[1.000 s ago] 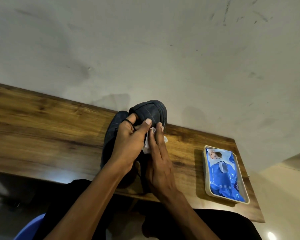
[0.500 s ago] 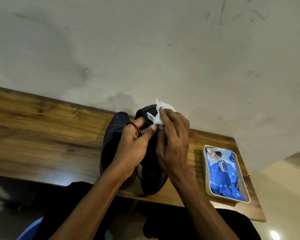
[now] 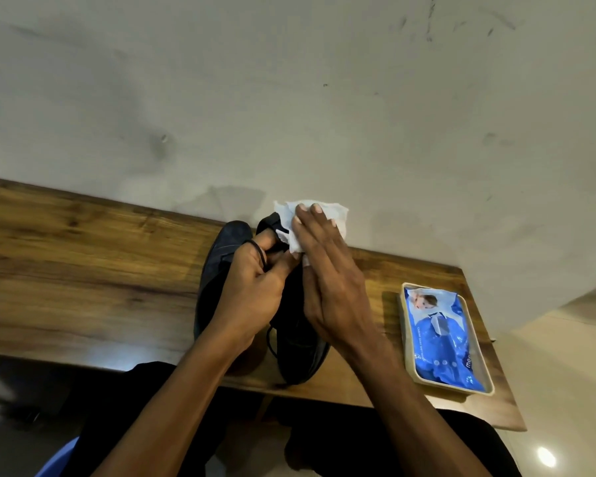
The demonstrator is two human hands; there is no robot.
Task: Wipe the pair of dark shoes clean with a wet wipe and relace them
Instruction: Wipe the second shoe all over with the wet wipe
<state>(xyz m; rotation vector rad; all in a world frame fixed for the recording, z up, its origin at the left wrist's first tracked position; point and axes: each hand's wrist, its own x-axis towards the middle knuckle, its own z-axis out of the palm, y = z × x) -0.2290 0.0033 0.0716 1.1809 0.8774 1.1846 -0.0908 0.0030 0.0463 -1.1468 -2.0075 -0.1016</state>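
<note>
Presently, two dark lace-up shoes stand side by side on the brown wood-grain tabletop (image 3: 83,256), toes toward the pale wall (image 3: 289,98). The left dark shoe (image 3: 221,256) rests flat on the table. The right dark shoe (image 3: 300,342) is just beside it, largely covered by both hands. The left hand (image 3: 255,287) has its fingers curled round the upper part of the right dark shoe, and a thin black lace (image 3: 260,253) loops over its fingers. The right hand (image 3: 327,270) lies with straight fingers pressing a crumpled white wet wipe (image 3: 327,210) against the toe of the right dark shoe. Near the table's right end, well apart from the shoes, a blue plastic wet-wipe pack (image 3: 441,339) lies in a cream rectangular tray (image 3: 402,339). Dark trousers (image 3: 124,407) show below the table edge.
</note>
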